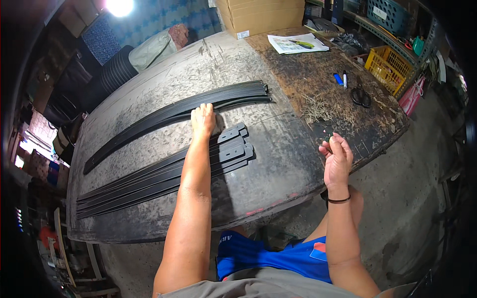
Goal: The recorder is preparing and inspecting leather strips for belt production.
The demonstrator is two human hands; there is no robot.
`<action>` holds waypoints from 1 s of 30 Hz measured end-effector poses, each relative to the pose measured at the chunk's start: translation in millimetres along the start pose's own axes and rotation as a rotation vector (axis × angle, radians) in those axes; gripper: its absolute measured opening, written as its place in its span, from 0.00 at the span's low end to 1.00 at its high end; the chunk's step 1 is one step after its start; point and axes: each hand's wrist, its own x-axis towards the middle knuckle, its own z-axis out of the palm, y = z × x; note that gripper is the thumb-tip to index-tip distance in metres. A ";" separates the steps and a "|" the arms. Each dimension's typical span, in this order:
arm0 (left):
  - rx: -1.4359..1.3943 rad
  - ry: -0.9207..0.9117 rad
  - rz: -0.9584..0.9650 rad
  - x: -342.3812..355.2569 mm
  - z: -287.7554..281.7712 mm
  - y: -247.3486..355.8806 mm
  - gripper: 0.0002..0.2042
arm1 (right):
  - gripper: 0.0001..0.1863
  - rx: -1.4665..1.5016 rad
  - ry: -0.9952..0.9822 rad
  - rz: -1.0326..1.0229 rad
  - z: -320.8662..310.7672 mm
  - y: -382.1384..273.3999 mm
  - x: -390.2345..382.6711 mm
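Note:
A bundle of long black strips (164, 115) lies bowed across the worn table. At its near edge my left hand (202, 119) is closed, knuckles up, around what looks like one black strip slightly apart from the others. Closer to me lies a second group of black strips (149, 185), whose right ends carry grey slotted end pieces (232, 152). Over the table's right edge, my right hand (338, 158) is raised with thumb and fingertips pinched together. Something small and dark may sit between them, but it is too small to name.
Right of the strips lie a heap of thin tie-like pieces (318, 108), black scissors (360, 98), a marker (345, 79) and a blue object (338, 78). Papers (298, 48) with a green-handled tool and a cardboard box (263, 17) stand farther back. A yellow crate (389, 70) is beyond the table's right side.

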 end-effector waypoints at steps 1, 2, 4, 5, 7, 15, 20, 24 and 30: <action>0.003 -0.002 0.004 -3.8 -0.4 0.4 0.06 | 0.09 0.004 0.004 0.002 0.2 1.0 -0.7; 0.042 0.045 0.038 -7.0 -4.5 1.6 0.06 | 0.09 -0.001 -0.001 -0.004 0.9 1.4 -0.8; 0.090 0.086 0.065 -11.4 -11.1 -1.7 0.05 | 0.09 -0.002 -0.013 0.001 1.4 2.4 -0.8; -0.046 0.033 0.062 -15.1 -16.6 -9.3 0.06 | 0.09 0.009 -0.011 0.013 2.3 2.7 -1.2; -0.310 -0.071 0.036 -26.4 -27.8 -31.8 0.08 | 0.10 0.038 -0.028 0.017 1.1 5.5 0.2; -0.210 0.016 -0.184 -130.0 -143.6 -114.2 0.12 | 0.09 0.028 -0.057 -0.018 -19.1 8.0 13.3; -0.149 0.071 -0.283 -246.1 -231.7 -163.3 0.21 | 0.08 0.021 -0.130 0.031 -8.4 23.1 11.5; -0.303 0.164 -0.418 -296.7 -255.7 -102.0 0.24 | 0.09 0.046 -0.093 -0.018 -22.5 15.8 20.7; -0.758 0.228 -0.171 -319.9 -261.1 66.7 0.24 | 0.11 0.086 -0.041 -0.029 -32.1 21.4 41.4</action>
